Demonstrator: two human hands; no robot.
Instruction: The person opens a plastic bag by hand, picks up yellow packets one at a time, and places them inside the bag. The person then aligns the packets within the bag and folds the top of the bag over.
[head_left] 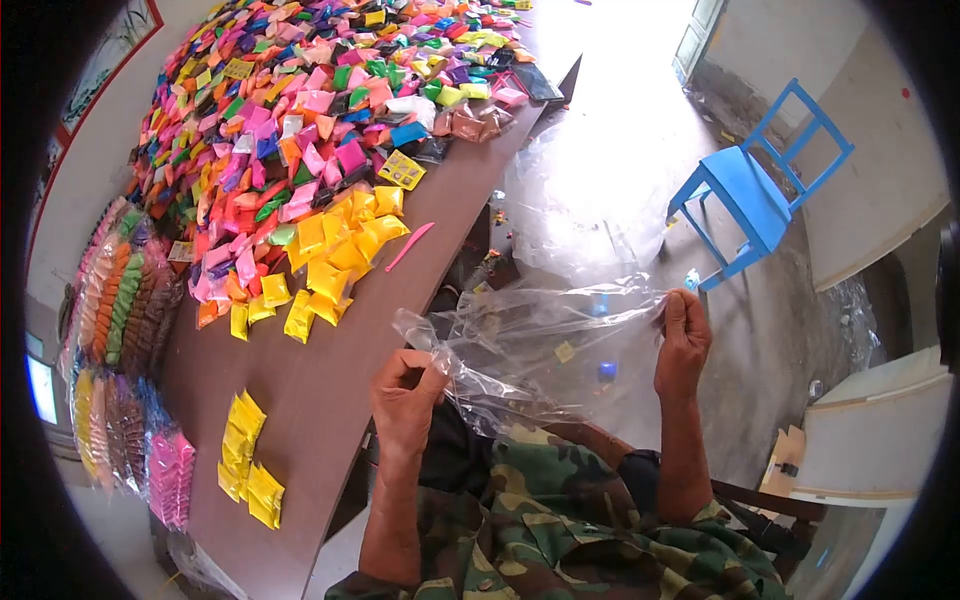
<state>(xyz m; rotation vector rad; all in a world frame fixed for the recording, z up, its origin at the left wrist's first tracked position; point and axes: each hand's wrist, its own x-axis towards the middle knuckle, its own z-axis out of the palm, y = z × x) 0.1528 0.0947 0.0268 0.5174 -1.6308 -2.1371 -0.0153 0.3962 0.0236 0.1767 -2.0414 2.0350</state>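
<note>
Apparently | left hand (pixel 405 410), centre: pinching clear plastic film (pixel 530 335) | right hand (pixel 682 335), right of centre: pinching its opposite end, likely to spread it | yellow packets (pixel 239 435), lower left: stacked

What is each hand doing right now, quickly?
Left hand: closed, pinching one side of the clear plastic.
Right hand: closed, pinching the same clear plastic at its other side.
</note>
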